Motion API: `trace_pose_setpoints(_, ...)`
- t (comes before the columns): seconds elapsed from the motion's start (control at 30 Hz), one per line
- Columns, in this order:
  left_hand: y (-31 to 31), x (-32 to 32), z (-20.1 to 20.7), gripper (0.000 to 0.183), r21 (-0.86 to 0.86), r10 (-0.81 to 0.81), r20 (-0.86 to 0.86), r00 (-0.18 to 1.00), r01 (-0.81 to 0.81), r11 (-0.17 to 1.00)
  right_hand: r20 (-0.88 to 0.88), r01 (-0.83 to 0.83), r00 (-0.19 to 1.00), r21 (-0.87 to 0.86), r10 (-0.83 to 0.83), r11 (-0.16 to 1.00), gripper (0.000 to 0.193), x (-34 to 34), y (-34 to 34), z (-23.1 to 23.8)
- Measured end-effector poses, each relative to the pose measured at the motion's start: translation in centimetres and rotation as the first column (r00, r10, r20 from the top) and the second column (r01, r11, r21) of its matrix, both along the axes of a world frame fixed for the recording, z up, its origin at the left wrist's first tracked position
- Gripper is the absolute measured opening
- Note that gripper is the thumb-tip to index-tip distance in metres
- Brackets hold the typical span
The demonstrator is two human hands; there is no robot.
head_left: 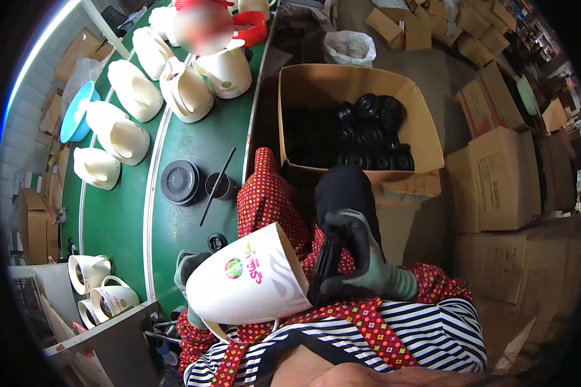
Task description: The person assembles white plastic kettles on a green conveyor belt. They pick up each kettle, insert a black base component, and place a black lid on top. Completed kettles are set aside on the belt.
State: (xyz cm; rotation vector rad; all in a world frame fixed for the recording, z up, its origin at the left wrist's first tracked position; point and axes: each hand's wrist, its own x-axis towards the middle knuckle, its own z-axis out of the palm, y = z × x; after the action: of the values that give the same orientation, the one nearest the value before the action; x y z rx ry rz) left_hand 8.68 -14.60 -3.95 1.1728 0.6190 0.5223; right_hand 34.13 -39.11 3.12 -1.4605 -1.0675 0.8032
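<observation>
My left hand (191,269), in a grey-green glove, is closed round the far side of a white plastic jug (229,290), and most of its fingers are hidden behind it. The jug lies tilted on its side over my lap, with its handle downward and coloured print on its wall. My right hand (361,258), gloved too, grips a black plastic part (328,261) seen nearly edge-on. That part stands right at the jug's wide end; whether the two touch, I cannot tell.
Several white jugs stand along the green bench (190,155). A round black piece (181,182), a dark cup (219,186) and a thin black rod (218,187) lie nearer. An open carton (426,138) of black parts is ahead; cartons (490,174) stack at right. A grey bin (103,342) with jugs is lower left.
</observation>
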Motion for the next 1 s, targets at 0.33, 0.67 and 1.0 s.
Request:
trace_pose_setpoints(0.33, 0.5, 1.0, 0.4, 0.046, 0.055, -0.030, 0.005, 1.000, 0.030, 0.998, -0.449, -0.183, 0.879, -0.005, 0.161, 0.983, 0.082, 1.1, 7.0, -2.8)
trace_pose_setpoints(0.67, -0.9, 1.6, -0.4, 0.047, 0.040, -0.029, 0.023, 0.999, 0.028, 0.999, -0.479, 0.108, 0.878, 0.220, 0.011, 0.970, 0.075, 3.8, 8.8, -5.1)
trace_pose_setpoints(1.0, -1.0, 2.3, -0.5, 0.049, 0.038, -0.033, 0.046, 0.998, 0.031, 0.999, 0.263, -0.116, 0.964, 0.271, 0.042, 0.955, 0.101, 3.7, 10.1, -3.0)
